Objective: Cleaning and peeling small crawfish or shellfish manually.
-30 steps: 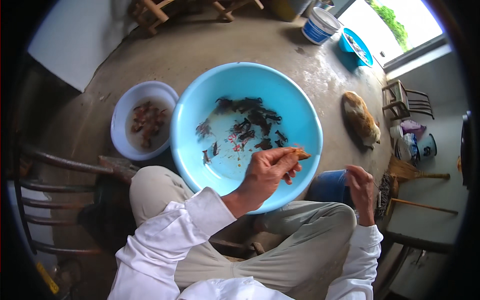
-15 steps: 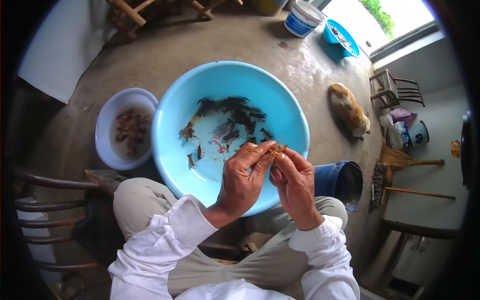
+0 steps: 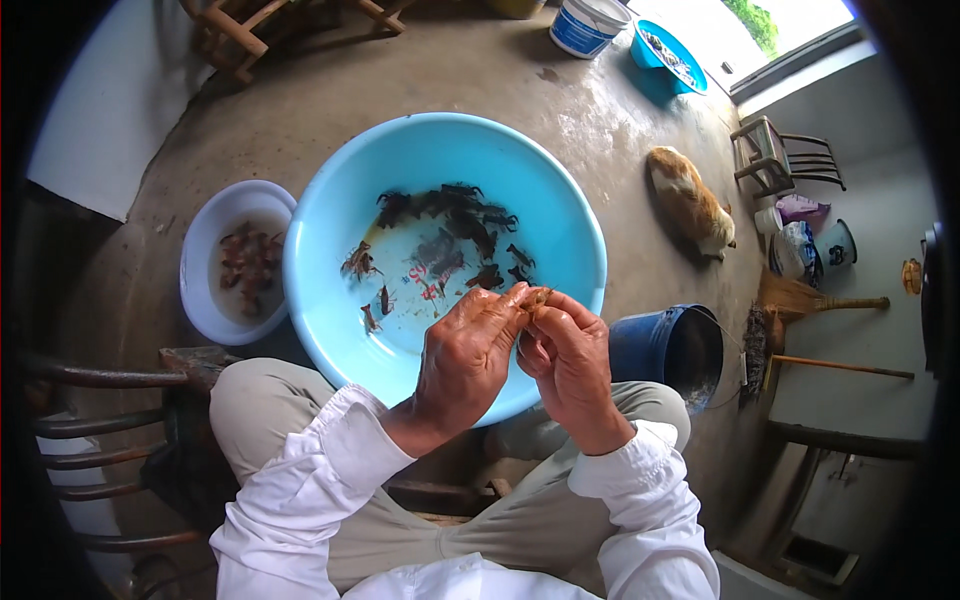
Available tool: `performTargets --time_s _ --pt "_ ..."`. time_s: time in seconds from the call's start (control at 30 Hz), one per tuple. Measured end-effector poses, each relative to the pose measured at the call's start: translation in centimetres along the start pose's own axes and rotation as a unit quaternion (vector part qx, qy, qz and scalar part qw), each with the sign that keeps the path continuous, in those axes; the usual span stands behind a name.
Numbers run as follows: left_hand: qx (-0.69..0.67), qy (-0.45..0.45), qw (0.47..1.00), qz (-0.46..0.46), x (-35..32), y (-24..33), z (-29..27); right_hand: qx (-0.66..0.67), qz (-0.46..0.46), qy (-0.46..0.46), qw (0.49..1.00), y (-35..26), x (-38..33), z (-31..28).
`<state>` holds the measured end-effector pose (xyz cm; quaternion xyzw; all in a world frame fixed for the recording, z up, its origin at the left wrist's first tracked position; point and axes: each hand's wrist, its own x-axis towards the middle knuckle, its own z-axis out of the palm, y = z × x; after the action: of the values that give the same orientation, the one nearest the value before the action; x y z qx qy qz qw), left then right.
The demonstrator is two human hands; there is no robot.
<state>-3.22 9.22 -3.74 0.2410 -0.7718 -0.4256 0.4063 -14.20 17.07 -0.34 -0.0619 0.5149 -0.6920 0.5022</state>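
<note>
A big light-blue basin (image 3: 330, 300) stands on the concrete floor before my knees, with several dark crayfish (image 3: 450, 215) in shallow water. Over its near rim, my left hand (image 3: 465, 355) and my right hand (image 3: 570, 355) meet fingertip to fingertip. Between them they pinch one small brownish crayfish (image 3: 537, 297). Both forearms wear white sleeves. To the left of the basin sits a white bowl (image 3: 200, 290) holding reddish-brown crayfish pieces in water.
A dark blue bucket (image 3: 665, 350) stands by my right knee. An orange-and-white cat (image 3: 690, 200) lies on the floor to the right. Beyond it are a broom (image 3: 820, 300), a small wooden chair (image 3: 785, 160), a white pail (image 3: 585, 25) and a blue dish (image 3: 665, 50).
A second ago my left hand alone held the crayfish over the basin while my right hand rested near the bucket. My right hand has come up and joined the left on the crayfish.
</note>
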Motion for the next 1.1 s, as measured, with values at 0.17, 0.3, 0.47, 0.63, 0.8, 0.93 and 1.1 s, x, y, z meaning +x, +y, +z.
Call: performTargets --time_s 0.17,0.3,0.47,0.63,0.8,0.93,1.1 --pt "0.000 -0.001 1.000 0.010 0.1 0.0 0.3 -0.004 -0.017 0.014 1.000 0.5 0.1 -0.1" --pt "-0.026 -0.015 0.999 -0.042 0.0 0.2 0.3 -0.042 -0.066 0.007 0.997 1.3 0.4 -0.1" --pt "-0.099 -0.010 0.989 -0.106 0.3 -0.2 0.2 -0.092 -0.122 0.022 0.988 1.6 0.6 0.7" --pt "-0.224 -0.042 0.945 -0.233 0.7 0.7 -0.4 -0.388 -0.309 0.070 0.865 1.9 1.5 0.0" --pt "-0.213 -0.067 0.945 -0.239 0.6 0.5 -0.6 -0.493 -0.395 0.059 0.773 1.2 1.5 -0.1" --pt "-0.240 -0.120 0.920 -0.284 1.4 0.6 -1.6 -0.519 -0.390 0.057 0.759 0.8 1.6 -0.6" --pt "-0.472 -0.211 0.759 -0.396 1.7 -0.1 -2.8 -0.478 -0.385 0.001 0.789 0.3 1.9 -2.1"
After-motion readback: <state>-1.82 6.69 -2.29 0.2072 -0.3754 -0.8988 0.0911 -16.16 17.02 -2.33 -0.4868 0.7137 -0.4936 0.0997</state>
